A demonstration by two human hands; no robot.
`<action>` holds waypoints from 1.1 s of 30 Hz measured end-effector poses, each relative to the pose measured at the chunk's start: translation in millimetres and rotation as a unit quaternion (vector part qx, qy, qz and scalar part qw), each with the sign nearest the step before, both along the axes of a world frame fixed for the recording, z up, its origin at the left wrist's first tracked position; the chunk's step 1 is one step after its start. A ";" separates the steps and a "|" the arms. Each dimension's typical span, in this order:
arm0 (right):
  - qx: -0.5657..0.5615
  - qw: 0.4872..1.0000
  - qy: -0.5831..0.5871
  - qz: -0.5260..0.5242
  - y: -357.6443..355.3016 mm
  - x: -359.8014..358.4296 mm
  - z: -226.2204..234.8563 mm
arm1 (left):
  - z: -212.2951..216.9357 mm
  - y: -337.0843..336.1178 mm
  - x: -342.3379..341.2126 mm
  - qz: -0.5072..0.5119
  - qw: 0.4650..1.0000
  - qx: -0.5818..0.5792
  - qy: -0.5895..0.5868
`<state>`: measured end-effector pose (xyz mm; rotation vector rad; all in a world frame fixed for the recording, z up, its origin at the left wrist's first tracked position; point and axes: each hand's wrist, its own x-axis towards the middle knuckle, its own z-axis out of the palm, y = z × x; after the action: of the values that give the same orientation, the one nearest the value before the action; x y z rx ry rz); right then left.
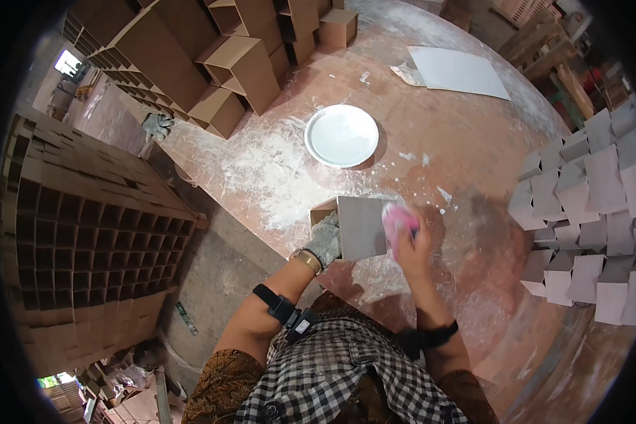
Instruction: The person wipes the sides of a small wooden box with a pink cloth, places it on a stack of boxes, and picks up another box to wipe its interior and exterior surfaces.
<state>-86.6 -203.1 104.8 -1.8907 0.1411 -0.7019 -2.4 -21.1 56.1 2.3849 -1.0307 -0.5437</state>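
Note:
Near the table's front edge, a small open cardboard box has a grey, wet-looking face turned up. My left hand, in a grey knit glove, holds the box at its open left end; its fingertips are partly hidden inside. A pink sponge or cloth, blurred, is gripped in my bare right hand at the box's right edge. Beyond the box stands a round white basin with whitish contents.
Brown open boxes are stacked at the back left, and more fill a tall stack beside the table. Grey-coated boxes are piled at the right. A white sheet lies at the back; a grey glove rests on the left corner.

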 end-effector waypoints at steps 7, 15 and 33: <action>-0.018 0.996 0.087 0.028 29.2 62.7 17.7 | -24.5 -4.2 5.0 0.020 0.994 -0.082 0.063; -0.161 0.961 -0.020 0.224 44.9 -32.7 30.2 | -19.2 -3.0 -0.9 0.032 0.998 -0.044 0.024; -0.395 0.912 0.007 0.114 6.0 72.8 78.7 | 33.4 -51.8 -6.3 0.067 0.996 0.000 -0.059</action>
<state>-13.9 -197.1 183.5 -2.6248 -0.4144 -0.6284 -8.6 -72.9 89.4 2.4903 -0.9106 -0.3575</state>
